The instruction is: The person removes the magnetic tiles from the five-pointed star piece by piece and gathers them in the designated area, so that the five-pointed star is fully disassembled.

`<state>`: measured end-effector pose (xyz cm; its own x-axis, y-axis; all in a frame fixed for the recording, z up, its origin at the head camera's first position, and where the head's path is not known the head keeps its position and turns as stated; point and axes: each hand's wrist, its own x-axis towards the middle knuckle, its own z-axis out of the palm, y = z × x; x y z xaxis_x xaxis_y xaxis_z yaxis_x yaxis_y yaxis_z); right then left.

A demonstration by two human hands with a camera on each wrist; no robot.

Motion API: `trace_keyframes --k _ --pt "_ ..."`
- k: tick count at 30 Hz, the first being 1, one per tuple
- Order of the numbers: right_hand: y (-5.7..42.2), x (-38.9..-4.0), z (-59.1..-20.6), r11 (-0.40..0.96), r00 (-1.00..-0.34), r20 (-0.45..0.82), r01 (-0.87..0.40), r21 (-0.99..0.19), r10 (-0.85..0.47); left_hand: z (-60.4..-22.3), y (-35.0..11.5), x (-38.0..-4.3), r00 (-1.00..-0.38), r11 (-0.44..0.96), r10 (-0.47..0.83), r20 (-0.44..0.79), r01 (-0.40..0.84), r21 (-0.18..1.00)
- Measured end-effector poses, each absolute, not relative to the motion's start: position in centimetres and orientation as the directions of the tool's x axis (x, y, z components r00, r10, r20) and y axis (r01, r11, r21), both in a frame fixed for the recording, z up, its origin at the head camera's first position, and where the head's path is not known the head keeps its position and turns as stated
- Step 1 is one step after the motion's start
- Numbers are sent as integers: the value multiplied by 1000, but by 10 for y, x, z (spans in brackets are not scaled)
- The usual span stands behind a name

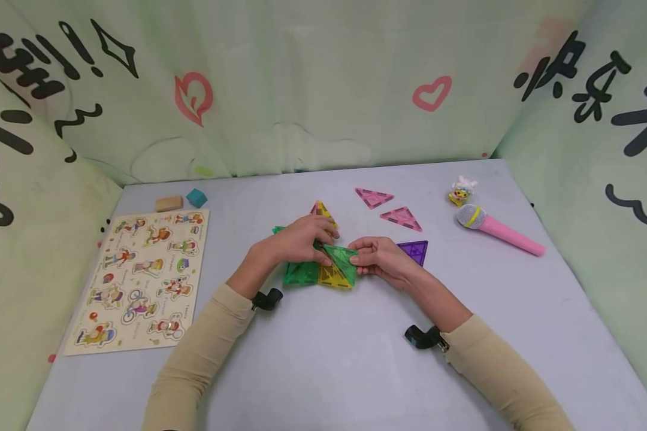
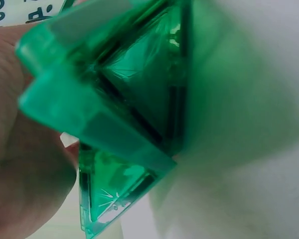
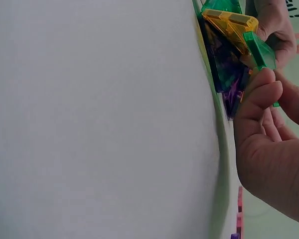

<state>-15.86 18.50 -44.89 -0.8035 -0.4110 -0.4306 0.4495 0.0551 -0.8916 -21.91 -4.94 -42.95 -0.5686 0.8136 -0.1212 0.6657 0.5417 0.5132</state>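
Translucent magnetic tiles stand joined in a small structure near the middle of the table, with green tiles [image 1: 301, 274] at the left and a yellow tile [image 1: 334, 277] facing the front. My left hand [image 1: 302, 238] reaches over it from the left and grips its upper part, thumb on the near side. Between thumb and fingertips my right hand [image 1: 383, 260] pinches a green triangular tile [image 3: 261, 50], tilted against the yellow side. Behind the left fingers shows a pink and yellow peak [image 1: 323, 209]. The left wrist view has green tiles [image 2: 139, 84] close up; my fingers hide part of the structure.
A purple triangular tile [image 1: 420, 250] lies just beyond my right hand. Two pink triangular tiles [image 1: 374, 197] lie farther back. At the right are a pink toy microphone [image 1: 501, 230] and a small figurine [image 1: 462, 191]. At the left lie a picture board [image 1: 135, 281], a wooden block [image 1: 169, 203] and a blue block [image 1: 196, 198].
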Motion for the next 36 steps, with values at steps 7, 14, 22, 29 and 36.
trace_keyframes --k 7,14,22,29,36 --pt "208 -156 -441 163 -862 -394 360 -919 -319 -430 -50 -220 -540 507 836 -98 692 514" --pt "281 -137 -427 369 -930 -341 271 -889 -139 -433 -52 -216 -558 516 826 -81 690 508" --pt "347 -121 -432 614 -943 -324 303 -729 82 -431 -56 -213 -569 521 820 -68 692 500" --pt "334 -124 -429 846 -980 -142 193 -496 140 -435 -54 -214 -566 509 822 -57 687 518" --pt "270 -131 -428 694 -963 -230 72 -716 -137 -437 -50 -216 -567 501 822 -54 675 541"
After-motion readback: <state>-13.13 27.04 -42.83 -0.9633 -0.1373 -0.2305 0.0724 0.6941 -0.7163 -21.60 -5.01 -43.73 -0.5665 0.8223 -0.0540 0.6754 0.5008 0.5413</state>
